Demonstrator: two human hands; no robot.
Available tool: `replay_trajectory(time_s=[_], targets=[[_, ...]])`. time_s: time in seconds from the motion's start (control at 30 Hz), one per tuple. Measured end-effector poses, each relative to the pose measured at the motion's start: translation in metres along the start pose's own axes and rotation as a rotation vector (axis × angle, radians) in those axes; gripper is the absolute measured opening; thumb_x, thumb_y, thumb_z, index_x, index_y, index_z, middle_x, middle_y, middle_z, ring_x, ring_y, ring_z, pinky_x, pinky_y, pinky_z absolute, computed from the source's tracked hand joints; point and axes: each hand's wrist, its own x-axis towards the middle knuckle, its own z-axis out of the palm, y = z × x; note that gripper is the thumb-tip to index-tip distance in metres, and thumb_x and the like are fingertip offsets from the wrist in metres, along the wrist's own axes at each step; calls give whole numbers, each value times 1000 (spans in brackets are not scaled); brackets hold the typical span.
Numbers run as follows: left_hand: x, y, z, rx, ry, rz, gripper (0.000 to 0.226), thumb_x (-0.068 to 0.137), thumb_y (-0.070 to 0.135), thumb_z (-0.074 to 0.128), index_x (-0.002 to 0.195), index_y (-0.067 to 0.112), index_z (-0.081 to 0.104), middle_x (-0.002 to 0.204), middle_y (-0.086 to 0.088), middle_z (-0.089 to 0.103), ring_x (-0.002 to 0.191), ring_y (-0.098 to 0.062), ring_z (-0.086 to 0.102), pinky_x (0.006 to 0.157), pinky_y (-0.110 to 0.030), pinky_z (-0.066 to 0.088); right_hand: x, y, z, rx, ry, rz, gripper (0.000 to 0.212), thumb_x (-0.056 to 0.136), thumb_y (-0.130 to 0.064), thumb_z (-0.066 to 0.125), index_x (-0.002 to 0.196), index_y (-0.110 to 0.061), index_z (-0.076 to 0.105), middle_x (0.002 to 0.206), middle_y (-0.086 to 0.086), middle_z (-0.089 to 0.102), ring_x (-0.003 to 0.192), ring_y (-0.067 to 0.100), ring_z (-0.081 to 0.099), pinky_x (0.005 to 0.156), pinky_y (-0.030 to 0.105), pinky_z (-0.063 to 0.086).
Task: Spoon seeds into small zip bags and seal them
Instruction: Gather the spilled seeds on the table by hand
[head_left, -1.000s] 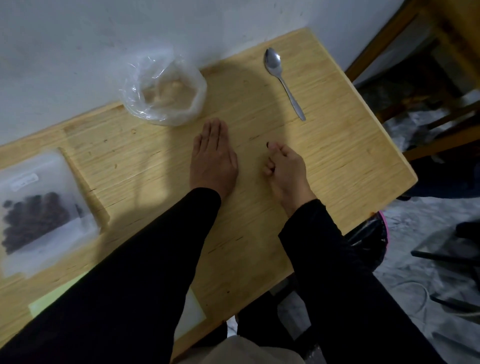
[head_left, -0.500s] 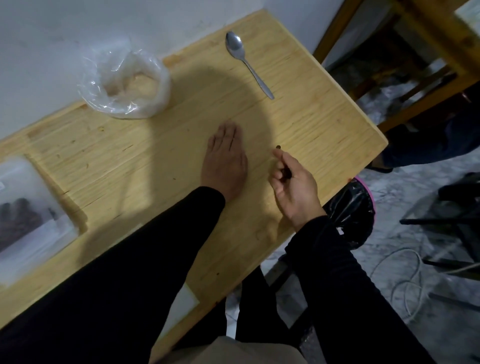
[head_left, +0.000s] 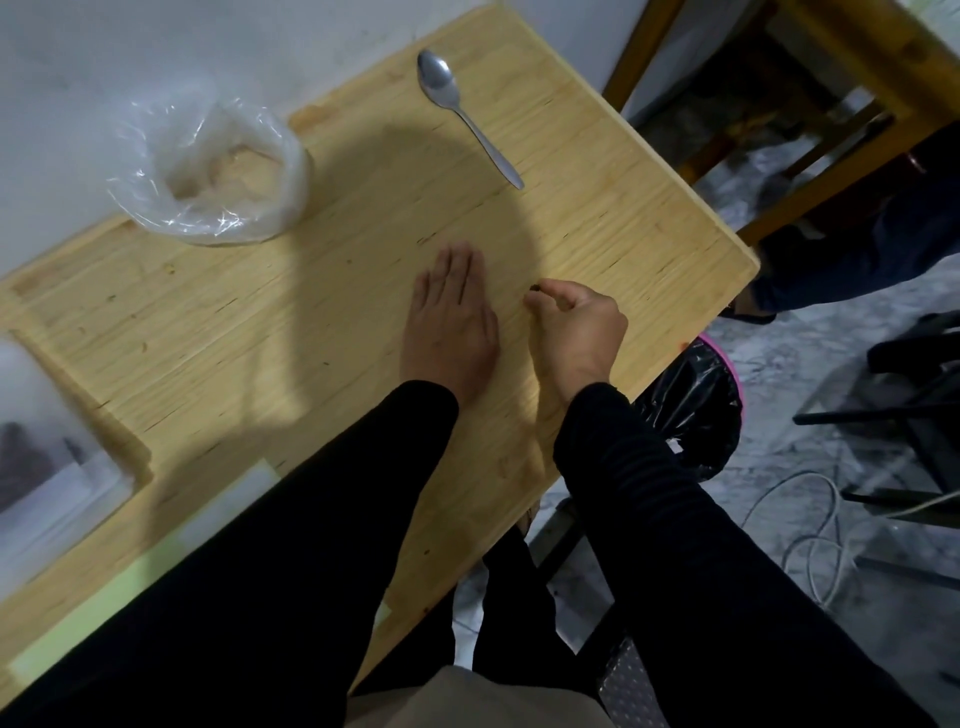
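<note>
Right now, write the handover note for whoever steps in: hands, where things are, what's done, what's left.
Left hand: flat on the table, holding nothing.
Right hand: its fingers pinch a small dark bit, likely a seed.
Spoon: untouched at the far edge.
Open clear bag of pale grains: by the wall.
Zip bag with dark contents: far left, seal unclear.
Left: spooning and sealing.

The table (head_left: 597, 218) is pale yellow wood with fine grain lines. The spoon (head_left: 462, 111) is silver-grey; both sleeves (head_left: 322, 519) are black.
</note>
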Motion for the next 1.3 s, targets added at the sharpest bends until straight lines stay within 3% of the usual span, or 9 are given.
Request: replay_trajectory(time_s=[0.17, 0.4, 0.83, 0.93, 1.1, 1.2, 1.3], targets=[[-1, -1, -1, -8, 7, 12, 54, 100, 23, 26, 149, 5, 11, 158, -10, 12, 147, -21, 3, 117, -35, -1, -2, 0, 4, -79, 27, -58, 15, 83, -20, 70, 97, -16, 74, 100, -1, 72, 95, 9, 64, 84, 12, 43], [-1, -2, -1, -6, 11, 15, 54, 100, 23, 26, 149, 5, 11, 158, -10, 12, 147, -21, 3, 117, -35, -1, -8, 4, 4, -276, 21, -267, 19, 91, -20, 58, 102, -11, 70, 102, 6, 68, 93, 17, 63, 79, 18, 43], [-2, -4, -2, -10, 1, 27, 54, 100, 22, 25, 150, 6, 10, 158, -10, 9, 147, -21, 1, 116, -33, -4, -9, -1, 10, -383, 51, -321, 22, 93, -19, 48, 100, -8, 66, 96, 9, 65, 87, 23, 61, 80, 37, 51], [-2, -3, -1, -15, 6, 33, 54, 100, 22, 25, 149, 5, 11, 158, -10, 10, 147, -21, 2, 116, -33, -4, -7, 0, 10, -358, 58, -320, 20, 93, -17, 50, 97, -8, 67, 93, 8, 65, 84, 21, 61, 78, 35, 52], [-2, -4, 0, -13, 5, 35, 54, 100, 22, 26, 149, 5, 13, 158, -11, 12, 147, -22, 4, 117, -34, -2, -3, -1, 2, -220, 43, -232, 15, 92, -19, 58, 94, -10, 70, 89, 2, 69, 81, 11, 61, 79, 20, 50], [-1, -2, -1, -2, -7, 32, 54, 100, 22, 26, 149, 5, 13, 158, -11, 13, 146, -22, 4, 116, -33, -3, -2, -5, -8, -41, 46, -102, 12, 90, -17, 61, 91, -11, 71, 79, -5, 65, 67, -3, 55, 63, -2, 40], [0, 1, -2, 7, -34, 19, 53, 101, 22, 25, 149, 4, 12, 158, -12, 10, 146, -23, 3, 116, -34, -5, 0, -1, -19, 125, 65, 5, 10, 89, -16, 62, 89, -10, 70, 73, -5, 60, 57, -4, 49, 53, -2, 37]])
